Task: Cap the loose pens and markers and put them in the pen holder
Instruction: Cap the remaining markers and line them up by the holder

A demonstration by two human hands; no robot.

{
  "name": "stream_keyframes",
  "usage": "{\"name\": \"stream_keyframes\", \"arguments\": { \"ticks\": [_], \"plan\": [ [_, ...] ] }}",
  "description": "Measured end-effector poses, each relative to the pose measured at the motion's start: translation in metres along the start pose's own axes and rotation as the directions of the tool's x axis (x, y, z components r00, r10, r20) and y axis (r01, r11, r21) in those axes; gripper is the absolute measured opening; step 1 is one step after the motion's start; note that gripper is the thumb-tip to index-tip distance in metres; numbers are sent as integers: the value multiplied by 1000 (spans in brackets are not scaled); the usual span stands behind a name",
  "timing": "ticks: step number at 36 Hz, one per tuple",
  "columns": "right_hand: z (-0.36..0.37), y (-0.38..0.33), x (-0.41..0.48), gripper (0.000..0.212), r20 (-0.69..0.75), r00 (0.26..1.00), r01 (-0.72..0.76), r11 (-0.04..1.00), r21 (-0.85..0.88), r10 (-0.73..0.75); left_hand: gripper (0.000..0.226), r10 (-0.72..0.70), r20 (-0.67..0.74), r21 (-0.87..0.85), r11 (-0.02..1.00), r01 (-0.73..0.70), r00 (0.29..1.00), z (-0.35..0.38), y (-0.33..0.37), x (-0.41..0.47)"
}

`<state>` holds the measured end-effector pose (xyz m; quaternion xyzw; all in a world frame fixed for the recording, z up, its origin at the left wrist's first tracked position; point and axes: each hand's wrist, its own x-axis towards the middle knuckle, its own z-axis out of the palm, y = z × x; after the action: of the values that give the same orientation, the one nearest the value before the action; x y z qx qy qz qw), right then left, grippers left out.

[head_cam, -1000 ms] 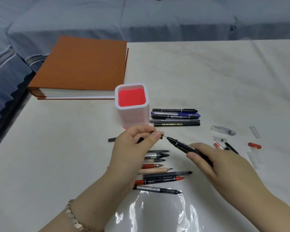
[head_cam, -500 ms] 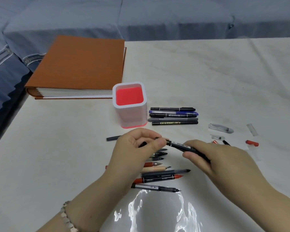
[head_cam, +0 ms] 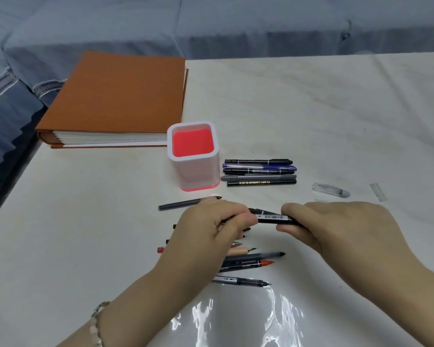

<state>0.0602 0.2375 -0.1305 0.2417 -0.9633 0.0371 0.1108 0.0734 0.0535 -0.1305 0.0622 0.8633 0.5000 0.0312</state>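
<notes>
An orange album lies upper left, with the white-and-red pen holder standing just right of it. At centre frame, the left hand pinches one end of a black marker while the right hand grips its barrel. Uncapped pens lie beneath.

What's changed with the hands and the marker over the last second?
The left hand and right hand closed together: the black marker's tip, bare before, is now hidden in the left fingers, where the cap was pinched. The right hand still grips the barrel. Pen holder, capped pens beside it and binder unmoved.
</notes>
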Motion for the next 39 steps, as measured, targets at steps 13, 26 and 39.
{"name": "stream_keyframes", "arguments": {
  "ticks": [13, 26, 39],
  "plan": [
    [0, 5, 3, 36, 189, 971, -160, 986, 57, 146, 22, -84, -150, -98, 993, 70, 985, -13, -4, 5],
    [4, 2, -1, 41, 509, 848, -525, 354, 774, 145, 19, -254, -89, -329, 920, 212, 963, -11, -24, 3],
    [9, 3, 0, 47, 522, 842, -519, 462, 719, 133, 18, -211, -39, -223, 955, 197, 977, -13, -20, 3]
  ]
}}
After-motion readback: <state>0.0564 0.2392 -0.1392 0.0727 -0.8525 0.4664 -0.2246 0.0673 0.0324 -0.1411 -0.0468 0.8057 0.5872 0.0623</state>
